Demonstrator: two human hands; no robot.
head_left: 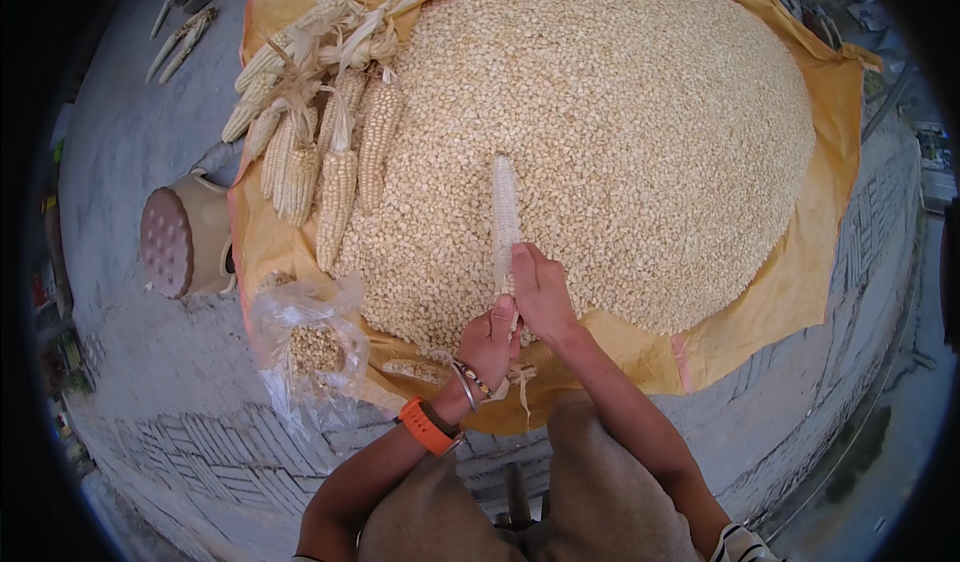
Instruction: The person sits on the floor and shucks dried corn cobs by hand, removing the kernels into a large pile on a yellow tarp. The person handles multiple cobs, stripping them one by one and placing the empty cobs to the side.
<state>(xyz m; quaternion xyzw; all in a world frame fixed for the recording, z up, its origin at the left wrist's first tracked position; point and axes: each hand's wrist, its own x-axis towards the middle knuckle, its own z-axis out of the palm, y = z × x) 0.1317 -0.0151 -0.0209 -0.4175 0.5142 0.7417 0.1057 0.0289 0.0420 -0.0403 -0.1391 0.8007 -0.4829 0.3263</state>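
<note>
A mostly bare corn cob [505, 202] points away from me, its far end over a large heap of loose pale corn kernels [600, 134]. My left hand [489, 340] grips the cob's near end, where some kernels still show. My right hand [541, 288] lies against the cob just beyond, thumb along its side; its fingers are partly hidden. Dry husk [523, 378] hangs below my left hand. Several unshelled ears of corn [337, 194] with husks lie at the heap's left edge. Another ear [415, 370] lies left of my left wrist.
The heap rests on a yellow-orange sheet [795, 284] spread over grooved concrete ground [202, 442]. A clear plastic bag [311, 337] with kernels lies at the near left. Beyond it stands a small stool [191, 235] tipped on its side. More cobs or husks [180, 44] lie at upper left.
</note>
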